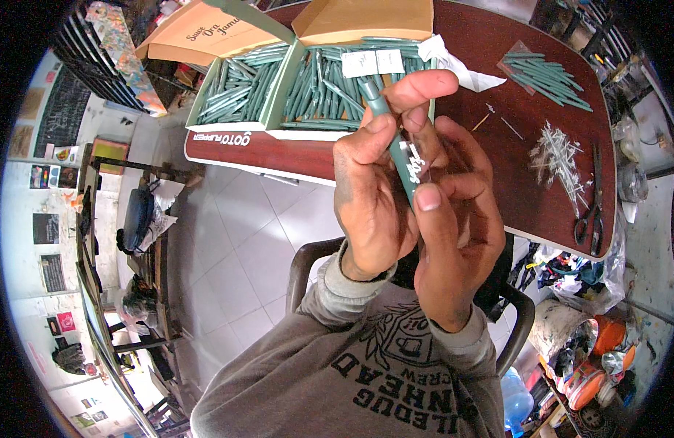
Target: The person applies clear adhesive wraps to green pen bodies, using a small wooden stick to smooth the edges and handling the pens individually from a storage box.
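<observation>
A dark green pen (401, 157) with white print on its barrel is held up between my two hands, tilted. My left hand (372, 197) grips its upper part, with thumb and index finger around the pen. The thumb of my right hand (454, 226) presses at its lower end, and the other fingers curl behind it. Beyond the hands, an open box (275, 102) full of similar green pens stands on the table. A second open box (192, 120) beside it on the left is also full of them. Two small white labels (360, 64) lie on the pens.
On the dark red table (498, 168), a white cloth or tissue (465, 73) lies beside the boxes. Further right are green pens on clear plastic (545, 77), a heap of thin clear sticks (557, 160) and black scissors (589, 226). A dark chair (308, 263) stands around me.
</observation>
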The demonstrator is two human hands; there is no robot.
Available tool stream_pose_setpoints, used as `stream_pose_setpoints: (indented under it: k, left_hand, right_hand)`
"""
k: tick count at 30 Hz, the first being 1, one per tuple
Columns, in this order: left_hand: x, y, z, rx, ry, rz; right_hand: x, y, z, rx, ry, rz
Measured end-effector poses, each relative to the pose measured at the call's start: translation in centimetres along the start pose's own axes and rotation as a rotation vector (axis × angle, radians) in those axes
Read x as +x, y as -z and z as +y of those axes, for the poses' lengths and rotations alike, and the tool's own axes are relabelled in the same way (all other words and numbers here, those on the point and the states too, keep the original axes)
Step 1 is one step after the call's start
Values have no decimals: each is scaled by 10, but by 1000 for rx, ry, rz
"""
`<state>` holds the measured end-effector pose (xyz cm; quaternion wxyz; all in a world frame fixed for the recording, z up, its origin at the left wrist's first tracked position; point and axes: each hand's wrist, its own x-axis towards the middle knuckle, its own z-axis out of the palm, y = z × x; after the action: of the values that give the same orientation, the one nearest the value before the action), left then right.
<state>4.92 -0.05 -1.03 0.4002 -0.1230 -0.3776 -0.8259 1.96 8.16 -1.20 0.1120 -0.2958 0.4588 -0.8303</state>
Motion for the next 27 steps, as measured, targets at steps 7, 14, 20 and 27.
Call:
stream_pose_setpoints:
  k: [7,14,20,27]
  left_hand:
    - [-1,-16,5,41,76,270]
    - [3,-40,6,82,154,436]
    - [1,-38,3,153,191,387]
    - [-1,-36,5,290,146,326]
  right_hand:
    - [3,0,-12,5,37,-18]
    - [1,3,-7,-80,-13,-6]
    - [1,5,0,-132,-32,-49]
    - [2,5,2,-121,-45,-46]
